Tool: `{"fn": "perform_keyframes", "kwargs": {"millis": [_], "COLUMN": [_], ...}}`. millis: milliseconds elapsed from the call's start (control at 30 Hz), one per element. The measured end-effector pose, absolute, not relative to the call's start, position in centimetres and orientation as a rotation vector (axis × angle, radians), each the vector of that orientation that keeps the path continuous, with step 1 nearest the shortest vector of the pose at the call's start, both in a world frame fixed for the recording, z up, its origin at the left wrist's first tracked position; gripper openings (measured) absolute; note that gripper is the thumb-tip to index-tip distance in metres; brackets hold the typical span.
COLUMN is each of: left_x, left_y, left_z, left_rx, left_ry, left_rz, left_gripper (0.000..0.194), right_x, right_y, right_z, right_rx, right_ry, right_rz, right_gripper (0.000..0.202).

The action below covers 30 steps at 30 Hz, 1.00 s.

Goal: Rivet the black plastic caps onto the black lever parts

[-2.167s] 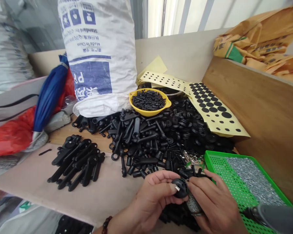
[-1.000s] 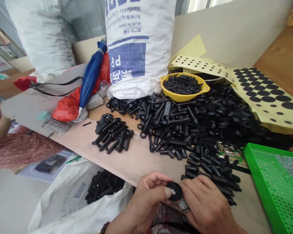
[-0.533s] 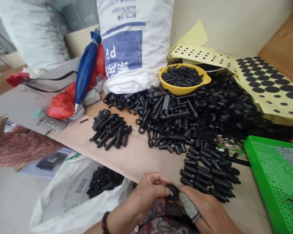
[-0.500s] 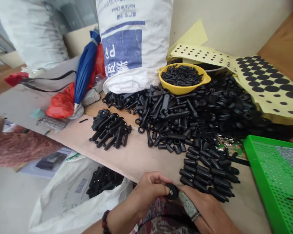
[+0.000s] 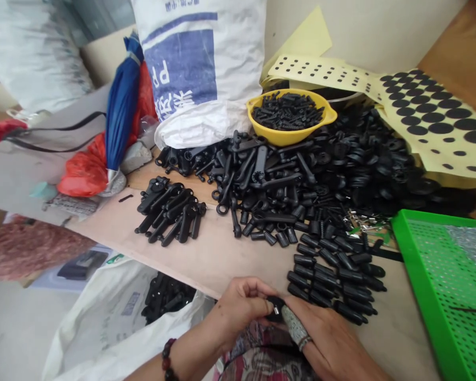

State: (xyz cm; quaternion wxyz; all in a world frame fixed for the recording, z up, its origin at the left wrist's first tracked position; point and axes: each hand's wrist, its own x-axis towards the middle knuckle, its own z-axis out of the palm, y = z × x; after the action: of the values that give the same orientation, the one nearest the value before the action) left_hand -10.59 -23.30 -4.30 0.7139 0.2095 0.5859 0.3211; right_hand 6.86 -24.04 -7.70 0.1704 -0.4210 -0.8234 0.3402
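A round black part (image 5: 276, 309) with a small shiny metal piece in it is held between both hands at the front edge of the table. My left hand (image 5: 246, 306) pinches it from the left with thumb and fingers. On its right side, my right hand (image 5: 315, 330), with a grey wrapping on one finger, presses against the same part. Rows of black cylinders (image 5: 325, 275) lie just beyond my right hand. Farther left is a small group of black crank-shaped parts (image 5: 172, 209).
Behind are a big heap of black parts (image 5: 262, 174), a yellow basket (image 5: 286, 136), a white sack (image 5: 238, 53) and yellow sticker sheets (image 5: 404, 132). A green tray (image 5: 418, 286) stands right. An open white bag (image 5: 99, 317) hangs below the table's left edge.
The view has shifted slightly, so the table things appear a little farther left and higher. Both hands still hold the black part, which is tilted a bit differently.
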Motion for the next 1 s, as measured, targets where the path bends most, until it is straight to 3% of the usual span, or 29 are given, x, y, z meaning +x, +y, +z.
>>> {"fn": "perform_keyframes", "kwargs": {"millis": [233,367,533,733,1000], "left_x": [-10.6,-10.6,-10.3,-8.4,-5.3], "left_y": [-22.9,-22.8,-22.6,-21.1,-18.2], "left_z": [-4.6,-4.5,-3.4,-2.0,-1.6], "left_rx": [0.473,0.48,0.53,0.76,0.923], "left_ry": [1.301,1.32,1.341,1.362,1.324], "left_rz": [0.687,0.701,0.811,0.85,0.815], "left_gripper": [0.023,0.021,0.021,0.013,0.006], "right_x": [6.0,6.3,7.5,7.4,9.9], "right_y": [-24.8,-24.7,-24.7,-22.5,-20.2], "right_z": [-9.2,-8.0,-6.7,-5.6,-5.3], "right_rx": [-1.363,-1.249,-1.041,-1.104,-1.109], "right_ry": [-2.453,-2.484,-2.437,-2.435,-2.404], "right_rz": [0.751,0.731,0.219,-0.227,-0.425], "right_gripper": [0.035,0.043,0.063,0.032,0.02]}}
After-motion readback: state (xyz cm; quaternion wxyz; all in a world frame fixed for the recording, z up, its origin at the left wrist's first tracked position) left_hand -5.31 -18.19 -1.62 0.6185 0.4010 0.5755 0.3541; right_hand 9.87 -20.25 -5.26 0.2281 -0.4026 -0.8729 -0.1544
